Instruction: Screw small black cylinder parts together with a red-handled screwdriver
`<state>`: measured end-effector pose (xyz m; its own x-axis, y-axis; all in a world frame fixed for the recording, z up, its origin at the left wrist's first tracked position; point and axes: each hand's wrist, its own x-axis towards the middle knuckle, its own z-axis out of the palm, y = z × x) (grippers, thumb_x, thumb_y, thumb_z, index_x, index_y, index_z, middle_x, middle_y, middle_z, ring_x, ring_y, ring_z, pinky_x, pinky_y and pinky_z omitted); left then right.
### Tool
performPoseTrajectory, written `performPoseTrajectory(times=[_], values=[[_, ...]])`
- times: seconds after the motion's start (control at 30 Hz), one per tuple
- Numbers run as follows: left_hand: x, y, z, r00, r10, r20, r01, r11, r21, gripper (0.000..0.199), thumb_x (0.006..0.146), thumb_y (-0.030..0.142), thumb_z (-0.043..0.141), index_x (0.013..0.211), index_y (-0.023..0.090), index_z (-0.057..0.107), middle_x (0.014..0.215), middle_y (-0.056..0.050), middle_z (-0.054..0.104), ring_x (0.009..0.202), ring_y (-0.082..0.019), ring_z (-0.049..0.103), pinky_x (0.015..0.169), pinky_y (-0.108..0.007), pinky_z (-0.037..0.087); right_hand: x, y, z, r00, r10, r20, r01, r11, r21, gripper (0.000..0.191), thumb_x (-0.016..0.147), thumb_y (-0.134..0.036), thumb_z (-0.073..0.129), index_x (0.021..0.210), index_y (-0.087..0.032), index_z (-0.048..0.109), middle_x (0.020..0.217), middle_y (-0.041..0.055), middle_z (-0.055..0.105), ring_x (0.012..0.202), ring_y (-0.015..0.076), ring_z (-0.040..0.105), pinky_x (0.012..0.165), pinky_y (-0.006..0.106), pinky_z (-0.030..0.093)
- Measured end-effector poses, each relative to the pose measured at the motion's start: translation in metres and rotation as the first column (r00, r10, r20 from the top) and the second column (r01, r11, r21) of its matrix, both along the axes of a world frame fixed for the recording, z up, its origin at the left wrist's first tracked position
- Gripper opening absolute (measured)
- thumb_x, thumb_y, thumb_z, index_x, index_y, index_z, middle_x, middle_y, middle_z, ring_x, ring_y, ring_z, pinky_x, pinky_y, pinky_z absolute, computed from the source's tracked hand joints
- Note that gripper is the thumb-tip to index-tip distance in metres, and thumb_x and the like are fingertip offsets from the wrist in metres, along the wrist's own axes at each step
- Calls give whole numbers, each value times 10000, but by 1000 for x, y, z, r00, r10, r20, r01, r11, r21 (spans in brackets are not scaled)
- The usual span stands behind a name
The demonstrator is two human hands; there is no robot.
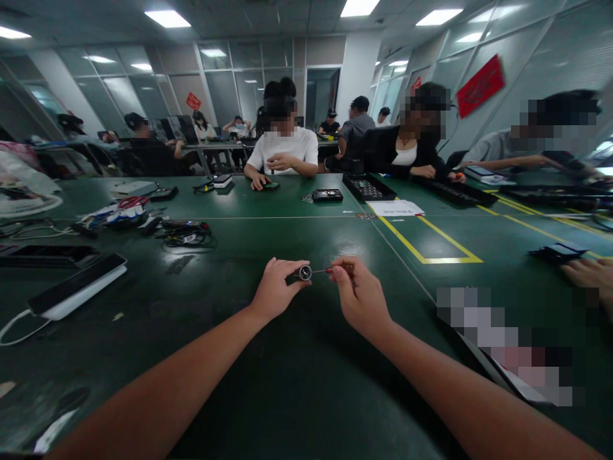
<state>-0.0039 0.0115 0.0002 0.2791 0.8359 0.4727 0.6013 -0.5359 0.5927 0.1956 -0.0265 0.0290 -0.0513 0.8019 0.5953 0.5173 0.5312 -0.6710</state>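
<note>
Between the thumb and fingers of my left hand (278, 287) is a small round part (305, 273) with a dark, ringed face turned toward me; its exact kind is unclear. My right hand (360, 295) grips a screwdriver (330, 270) by its reddish handle. The thin metal shaft points left and its tip meets the right side of the round part, or lies very close to it. Both hands are closed and held above the green tabletop (268, 396). The far side of the round part is hidden by my left fingers.
At left lie a black-and-white device with a white cable (79, 287) and a tangle of cables (186, 233). Black trays (368, 187) stand at the back, near yellow tape (453, 260). A blurred-out flat item (507, 351) lies at right. A co-worker's hand (591, 278) rests at the right edge; other people sit opposite.
</note>
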Motion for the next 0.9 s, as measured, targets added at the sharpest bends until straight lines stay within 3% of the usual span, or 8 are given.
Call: performPoseTrajectory(times=[0.37, 0.57, 0.77, 0.9], values=[[-1, 1, 0, 998, 39, -39, -40, 999, -10, 359, 840, 246, 763, 1180, 322, 674, 1207, -6, 695, 1172, -243, 596, 1161, -580, 230, 1, 13, -9, 959, -96, -267, 38, 976, -215, 248, 1001, -413, 436, 977, -211, 577, 777, 22, 651, 725, 186, 625, 704, 335, 483], [-3, 4, -5, 999, 35, -37, -35, 999, -9, 368, 849, 281, 756, 1201, 334, 665, 1221, -14, 688, 1182, -250, 590, 1164, -588, 221, 5, 7, -5, 968, -143, -204, 125, 988, -95, 218, 1010, -381, 425, 994, -219, 570, 767, 7, 623, 701, 174, 599, 673, 323, 454], [-3, 3, -4, 999, 32, -39, -33, 999, -25, 387, 848, 273, 757, 1216, 338, 656, 1223, -5, 685, 1184, -242, 586, 1171, -586, 211, 4, 1, -2, 985, -72, -155, 72, 997, -6, 172, 1010, -336, 425, 1014, -225, 556, 766, 0, 622, 688, 166, 604, 651, 307, 458], [-1, 2, -2, 996, 62, -58, -65, 997, -42, 372, 837, 270, 767, 1191, 332, 670, 1203, -2, 694, 1164, -244, 597, 1169, -590, 208, 2, 3, -1, 989, -96, -109, 96, 995, -7, 161, 1004, -324, 422, 993, -223, 547, 766, 7, 642, 649, 166, 597, 619, 303, 450]])
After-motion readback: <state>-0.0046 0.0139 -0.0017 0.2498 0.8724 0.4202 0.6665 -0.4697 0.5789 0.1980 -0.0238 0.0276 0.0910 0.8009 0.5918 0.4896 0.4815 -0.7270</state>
